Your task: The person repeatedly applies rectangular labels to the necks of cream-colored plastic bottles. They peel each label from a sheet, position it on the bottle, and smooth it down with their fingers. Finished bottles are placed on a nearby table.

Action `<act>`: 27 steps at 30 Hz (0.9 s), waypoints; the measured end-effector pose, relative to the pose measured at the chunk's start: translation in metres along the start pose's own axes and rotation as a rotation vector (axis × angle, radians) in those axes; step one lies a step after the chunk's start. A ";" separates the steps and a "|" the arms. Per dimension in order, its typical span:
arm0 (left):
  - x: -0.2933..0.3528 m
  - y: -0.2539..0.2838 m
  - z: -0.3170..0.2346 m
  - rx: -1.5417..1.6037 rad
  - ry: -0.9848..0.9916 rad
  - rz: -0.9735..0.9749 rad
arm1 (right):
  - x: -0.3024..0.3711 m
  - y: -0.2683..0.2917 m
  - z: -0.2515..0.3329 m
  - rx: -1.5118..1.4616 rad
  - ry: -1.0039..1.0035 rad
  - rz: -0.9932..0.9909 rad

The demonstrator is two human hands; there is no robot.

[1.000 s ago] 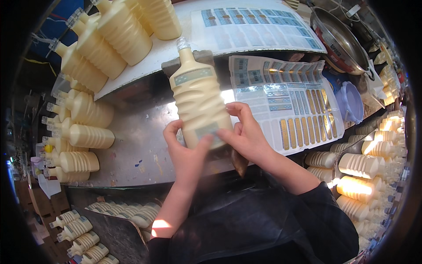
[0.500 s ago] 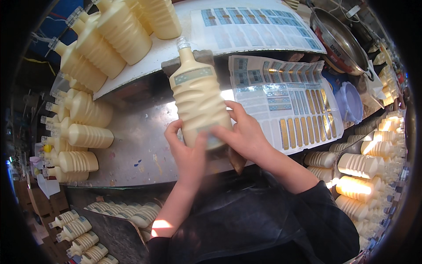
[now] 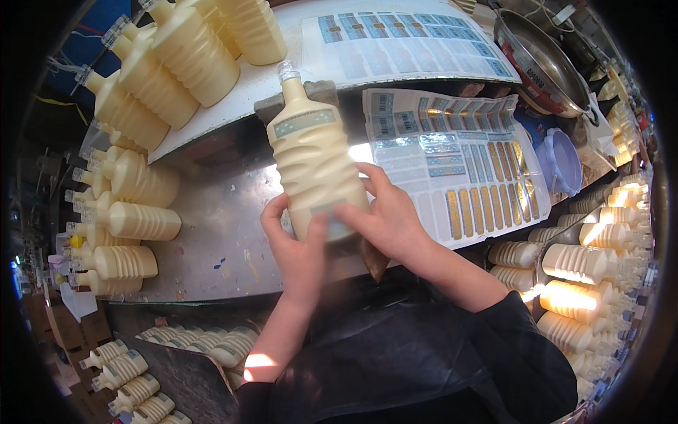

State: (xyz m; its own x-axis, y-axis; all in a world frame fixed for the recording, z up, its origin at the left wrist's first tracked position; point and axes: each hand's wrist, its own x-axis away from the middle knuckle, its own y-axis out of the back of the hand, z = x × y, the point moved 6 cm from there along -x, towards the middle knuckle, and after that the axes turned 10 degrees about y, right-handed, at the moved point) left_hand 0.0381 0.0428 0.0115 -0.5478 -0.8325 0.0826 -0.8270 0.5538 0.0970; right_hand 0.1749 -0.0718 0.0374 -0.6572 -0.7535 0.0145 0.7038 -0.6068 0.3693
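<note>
A cream plastic bottle (image 3: 314, 159) with wavy ribbed sides lies before me, its clear-topped neck pointing away. A blue-grey label (image 3: 305, 123) sits across its shoulder, and a smaller blue-grey label (image 3: 332, 220) lies near its base. My left hand (image 3: 291, 230) grips the lower left side, thumb on the base label. From the right, my right hand (image 3: 385, 215) wraps the other side, its thumb on that label too. Behind the bottle's shoulder a grey block (image 3: 326, 92) shows in part. A brown pointed piece (image 3: 373, 261) sticks out below the base.
A sticker sheet (image 3: 459, 162) with gold and blue labels lies to the right, with another sheet (image 3: 409, 46) on the white shelf (image 3: 205, 131) beyond. Several cream bottles (image 3: 145, 215) line the left. A purple bucket (image 3: 561, 162) and metal pan (image 3: 540, 60) stand at the right.
The bottle and both hands sit slightly further left in the picture, as does the background. Both hands keep their hold, with thumbs still at the base label.
</note>
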 end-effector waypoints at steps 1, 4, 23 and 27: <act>0.000 0.000 0.000 -0.001 -0.003 0.003 | 0.000 0.000 0.000 0.005 0.000 0.005; -0.002 0.001 0.005 0.018 0.004 0.011 | 0.000 0.000 -0.002 -0.019 0.010 0.011; 0.000 0.001 0.006 0.046 -0.010 0.054 | 0.001 0.000 -0.003 0.015 0.012 0.057; -0.001 0.001 0.007 0.057 -0.001 0.062 | 0.002 0.001 -0.005 0.005 0.022 0.056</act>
State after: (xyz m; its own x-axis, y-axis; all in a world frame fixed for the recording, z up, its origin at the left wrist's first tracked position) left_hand 0.0371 0.0443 0.0043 -0.5981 -0.7968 0.0858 -0.7974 0.6024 0.0353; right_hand 0.1757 -0.0747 0.0331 -0.6103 -0.7921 0.0147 0.7383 -0.5620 0.3729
